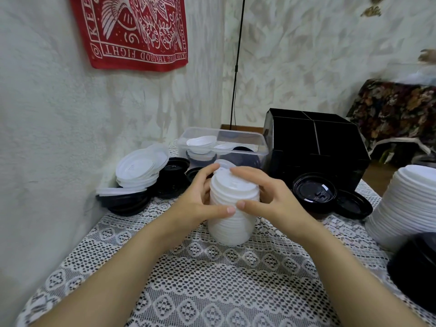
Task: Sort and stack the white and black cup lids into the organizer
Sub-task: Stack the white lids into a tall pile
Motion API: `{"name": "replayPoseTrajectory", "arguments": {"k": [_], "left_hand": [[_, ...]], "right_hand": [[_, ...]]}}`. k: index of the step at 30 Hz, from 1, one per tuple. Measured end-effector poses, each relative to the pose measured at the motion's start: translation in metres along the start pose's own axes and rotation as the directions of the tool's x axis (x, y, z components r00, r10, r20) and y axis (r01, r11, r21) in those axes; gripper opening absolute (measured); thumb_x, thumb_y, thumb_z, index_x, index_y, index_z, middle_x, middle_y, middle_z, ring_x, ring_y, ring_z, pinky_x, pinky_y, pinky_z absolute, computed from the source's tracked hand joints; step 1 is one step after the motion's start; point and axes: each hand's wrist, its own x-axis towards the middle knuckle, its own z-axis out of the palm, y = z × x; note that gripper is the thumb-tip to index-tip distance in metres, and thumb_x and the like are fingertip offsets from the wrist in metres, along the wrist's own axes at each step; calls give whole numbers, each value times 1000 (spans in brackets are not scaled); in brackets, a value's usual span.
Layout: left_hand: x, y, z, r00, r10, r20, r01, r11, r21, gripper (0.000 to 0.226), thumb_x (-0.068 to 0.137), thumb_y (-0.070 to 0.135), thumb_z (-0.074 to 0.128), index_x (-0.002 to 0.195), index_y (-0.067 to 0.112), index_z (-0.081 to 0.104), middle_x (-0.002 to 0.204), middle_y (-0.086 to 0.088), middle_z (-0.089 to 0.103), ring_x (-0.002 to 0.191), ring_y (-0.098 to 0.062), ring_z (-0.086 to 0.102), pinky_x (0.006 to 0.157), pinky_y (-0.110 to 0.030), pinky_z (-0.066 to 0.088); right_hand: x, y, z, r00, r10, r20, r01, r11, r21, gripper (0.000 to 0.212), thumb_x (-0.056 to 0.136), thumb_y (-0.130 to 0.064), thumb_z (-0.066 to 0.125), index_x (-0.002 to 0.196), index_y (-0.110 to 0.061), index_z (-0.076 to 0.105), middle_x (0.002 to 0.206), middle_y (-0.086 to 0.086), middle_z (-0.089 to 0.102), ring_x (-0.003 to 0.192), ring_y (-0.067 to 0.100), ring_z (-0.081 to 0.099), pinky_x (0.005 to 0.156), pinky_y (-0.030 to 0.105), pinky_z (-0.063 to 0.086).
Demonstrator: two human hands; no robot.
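Both bare forearms reach in from the near edge of the table [212, 291] and converge toward its middle. The left hand [198, 201] and right hand [273, 199] curl around opposite sides of a stack of white lids [232, 225]. The thumbs nearly meet at its front, and the index fingers lie over its top.

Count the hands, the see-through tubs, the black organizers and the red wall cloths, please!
Hands: 2, the left hand and the right hand, both gripping the white lid stack
See-through tub: 1
Black organizer: 1
Red wall cloth: 1
Total: 5
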Motion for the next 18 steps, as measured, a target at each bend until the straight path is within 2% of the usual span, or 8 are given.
{"name": "replayPoseTrajectory", "arguments": {"k": [6,11,15,18], "left_hand": [[0,1,-1,1000,-7,7,6,999,44,108,54,25,83,146,30,26,129,12,60,122,-10,54,105,-38,42],[0,1,-2,1000,-12,21,11,999,50,106,54,25,83,145,27,28,135,11,55,124,-7,52,105,-34,42],[-1,0,-5,998,-6,69,3,999,43,96,58,25,81,143,27,35,138,8,52,127,-11,50,105,-34,42],[-1,0,-4,997,0,78,0,1000,3,84,64,31,76,139,27,41,136,6,55,125,-12,52,100,-31,45]], "right_hand": [[-4,0,-1,999,1,40,-2,1000,6,51,71,-19,72,121,-27,63,137,-11,49,129,3,45,112,37,37],[-5,1,-5,996,31,79,-34,998,43,51,71,-15,71,120,-27,64,137,-16,48,129,2,46,108,33,42],[-4,1,-6,994,46,98,-55,994,96,51,69,-11,71,118,-24,65,137,-15,49,125,1,50,103,26,45],[-4,1,-7,993,51,105,-63,990,123,49,69,-10,71,116,-24,67,135,-17,51,124,2,51,99,25,47]]}}
